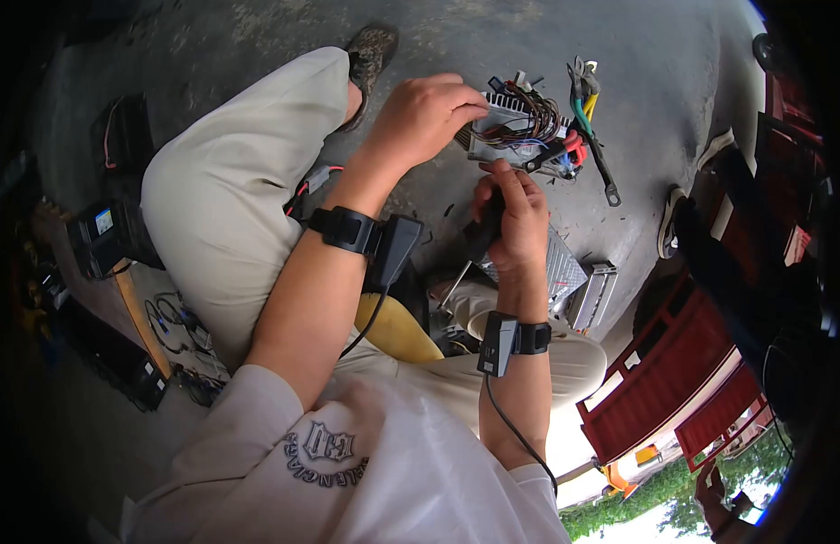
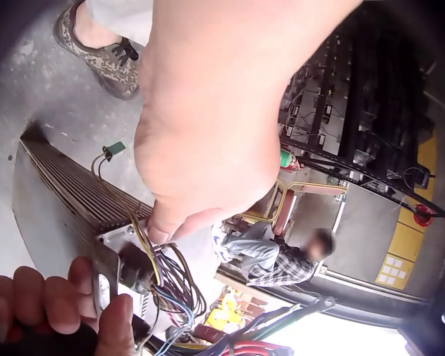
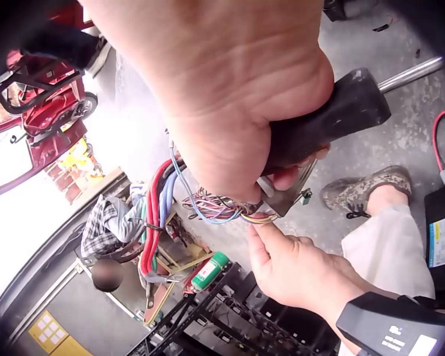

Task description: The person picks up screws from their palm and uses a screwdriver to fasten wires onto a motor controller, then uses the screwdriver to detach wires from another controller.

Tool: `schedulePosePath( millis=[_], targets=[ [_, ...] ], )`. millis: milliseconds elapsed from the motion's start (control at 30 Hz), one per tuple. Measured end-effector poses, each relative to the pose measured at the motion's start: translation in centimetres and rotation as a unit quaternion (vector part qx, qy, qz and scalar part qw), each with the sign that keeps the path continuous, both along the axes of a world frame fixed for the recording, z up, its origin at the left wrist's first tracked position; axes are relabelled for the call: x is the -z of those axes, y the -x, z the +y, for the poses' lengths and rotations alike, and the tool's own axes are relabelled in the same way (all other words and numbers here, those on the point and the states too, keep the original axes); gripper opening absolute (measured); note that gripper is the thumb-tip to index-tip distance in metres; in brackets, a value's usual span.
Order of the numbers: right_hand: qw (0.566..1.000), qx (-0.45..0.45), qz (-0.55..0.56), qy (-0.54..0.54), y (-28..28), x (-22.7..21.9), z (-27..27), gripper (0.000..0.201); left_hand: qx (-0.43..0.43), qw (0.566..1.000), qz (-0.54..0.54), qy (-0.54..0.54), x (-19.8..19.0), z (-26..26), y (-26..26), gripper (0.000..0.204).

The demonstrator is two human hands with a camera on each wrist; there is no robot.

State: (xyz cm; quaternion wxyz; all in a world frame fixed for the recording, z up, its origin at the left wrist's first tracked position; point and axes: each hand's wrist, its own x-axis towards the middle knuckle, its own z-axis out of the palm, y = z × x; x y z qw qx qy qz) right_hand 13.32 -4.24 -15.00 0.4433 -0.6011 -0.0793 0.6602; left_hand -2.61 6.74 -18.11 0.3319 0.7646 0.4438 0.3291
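Observation:
A silver finned controller box [image 1: 500, 102] lies on the concrete with a bundle of coloured wires [image 1: 532, 123] coming out of its end. My left hand [image 1: 426, 115] reaches over it and pinches a yellow wire [image 2: 142, 241] where it leaves the box [image 2: 63, 196]. My right hand [image 1: 518, 213] grips the black handle of a screwdriver [image 3: 343, 117] just below the box. The screwdriver's metal shaft [image 3: 414, 73] points back toward my body. The wire bundle [image 3: 211, 204] hangs between both hands in the right wrist view.
A second finned metal box [image 1: 579, 283] lies by my right knee. My shoe [image 1: 370, 53] is beside the left hand. A black unit with a small screen [image 1: 104, 227] and loose cables [image 1: 170, 317] lie left. A red vehicle [image 1: 683, 363] stands right. Another person [image 2: 278, 256] sits farther off.

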Motion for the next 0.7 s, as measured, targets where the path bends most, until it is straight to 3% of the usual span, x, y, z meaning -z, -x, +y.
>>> schedulePosePath(
  millis=[267, 567, 700],
  targets=[
    [1.000, 0.001, 0.011, -0.016, -0.11, 0.22, -0.06, 0.031, 0.052, 0.998, 0.021, 0.017, -0.32, 0.19, 0.68, 0.018],
    [1.000, 0.003, 0.004, -0.012, -0.01, 0.13, 0.08, 0.027, 0.007, 1.000, 0.000, -0.006, 0.21, 0.31, 0.44, 0.013],
    [1.000, 0.004, 0.001, -0.010, 0.06, 0.10, 0.09, 0.028, -0.019, 0.999, -0.014, 0.048, 0.10, 0.27, 0.30, 0.014]
  ],
)
